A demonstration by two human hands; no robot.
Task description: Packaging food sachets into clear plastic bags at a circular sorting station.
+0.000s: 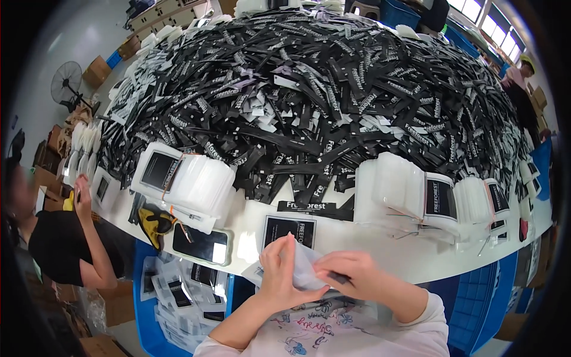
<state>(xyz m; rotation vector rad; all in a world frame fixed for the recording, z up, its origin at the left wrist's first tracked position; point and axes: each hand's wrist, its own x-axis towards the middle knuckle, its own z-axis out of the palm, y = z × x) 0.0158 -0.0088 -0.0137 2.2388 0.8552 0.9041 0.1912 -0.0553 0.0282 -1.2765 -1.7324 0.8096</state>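
Between my two hands, just over the table's front edge, a translucent white plastic bag point(304, 262) is held up. My left hand point(278, 271) pinches its left side, fingers up and thumb stretched under it. On the other side my right hand point(351, 275) has its fingers bent onto the bag, with a small dark piece point(339, 277) at its fingertips; whether that is a packed strip I cannot make out. Right behind the hands lies a flat bag with a black label point(288, 229), partly covered by my left fingers. A black strip packet point(315, 208) lies beyond it.
A big heap of black strip packets point(297, 119) covers the white table point(250, 214). Bundled bags stand at left point(202, 178) and right point(392, 187). A phone point(201, 245) lies near the edge. A blue bin point(146, 297) below holds labelled bags. Another person point(71, 244) works at left.
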